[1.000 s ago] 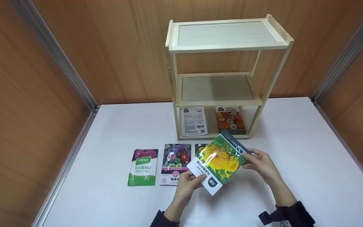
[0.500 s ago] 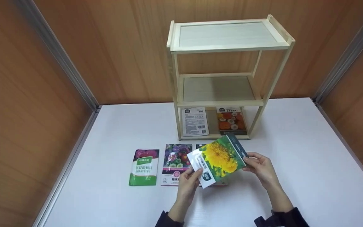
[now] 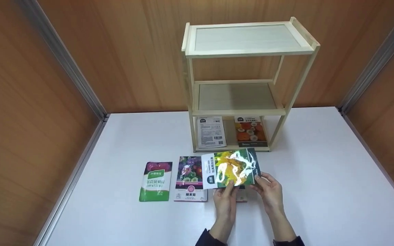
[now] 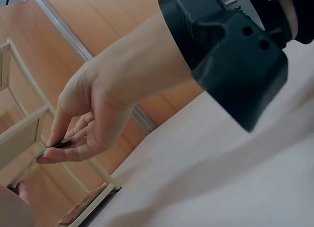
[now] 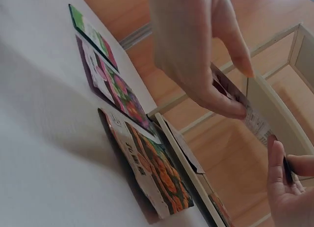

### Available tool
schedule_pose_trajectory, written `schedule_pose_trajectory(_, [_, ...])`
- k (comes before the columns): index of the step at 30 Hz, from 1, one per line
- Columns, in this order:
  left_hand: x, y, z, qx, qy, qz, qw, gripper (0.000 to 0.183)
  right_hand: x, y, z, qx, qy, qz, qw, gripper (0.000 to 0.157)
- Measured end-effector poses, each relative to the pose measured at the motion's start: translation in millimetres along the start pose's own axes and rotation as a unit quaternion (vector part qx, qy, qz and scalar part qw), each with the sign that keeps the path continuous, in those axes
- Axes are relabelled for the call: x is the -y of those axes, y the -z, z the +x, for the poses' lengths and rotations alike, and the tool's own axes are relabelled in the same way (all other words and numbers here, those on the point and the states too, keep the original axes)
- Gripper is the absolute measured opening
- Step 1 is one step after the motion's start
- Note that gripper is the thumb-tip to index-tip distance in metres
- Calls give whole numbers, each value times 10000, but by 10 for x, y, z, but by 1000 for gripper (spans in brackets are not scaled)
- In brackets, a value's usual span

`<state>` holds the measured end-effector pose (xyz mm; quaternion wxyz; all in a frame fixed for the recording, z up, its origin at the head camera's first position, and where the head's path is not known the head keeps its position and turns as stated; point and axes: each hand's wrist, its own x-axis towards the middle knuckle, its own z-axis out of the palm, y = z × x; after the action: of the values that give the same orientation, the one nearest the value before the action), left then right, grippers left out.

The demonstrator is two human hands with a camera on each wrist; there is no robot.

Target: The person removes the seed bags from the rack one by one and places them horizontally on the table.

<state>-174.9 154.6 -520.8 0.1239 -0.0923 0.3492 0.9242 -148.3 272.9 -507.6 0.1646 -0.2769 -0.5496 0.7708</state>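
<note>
Both hands hold one glossy seed packet (image 3: 229, 169) with a yellow flower, its white end left and dark green end right. My left hand (image 3: 225, 201) pinches its lower edge near the middle, thumb on the front. At the lower right corner, my right hand (image 3: 268, 193) grips it, also seen as the large right hand (image 4: 103, 99) in the left wrist view. The packet hangs over the table, overlapping a purple-flower seed packet (image 3: 191, 194) and hiding most of an orange-flower seed packet (image 5: 157, 173). Further left lies a green-and-white seed packet (image 3: 156, 181).
Behind the row stands a three-tier wooden rack (image 3: 239, 112). On its bottom tier lie a white printed packet (image 3: 211, 133) at left and an orange-and-white flower packet (image 3: 251, 135) at right. Wood-grain panels (image 3: 142, 58) enclose the white table (image 3: 327, 164) at the back and sides.
The yellow-flower packet has turned from a slant to nearly level sideways. My left hand has slid right along its lower edge, and my right hand has moved left.
</note>
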Motion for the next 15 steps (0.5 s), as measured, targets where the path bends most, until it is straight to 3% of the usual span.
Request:
schedule_pose_trajectory(6, [67, -27, 4, -211, -242, 130, 9994, 49, -135, -86, -66, -54, -2, -106, 9999, 30])
schedule_pose_trajectory(12, [32, 3, 10, -515, -322, 667, 9959, 39, -176, -102, -103, 64, -84, -11, 9999, 29])
schedule_pose_trajectory(15, [-36, 28, 36, -458, -238, 1058, 9930, 37, -149, -65, -96, 282, -150, -137, 9994, 28])
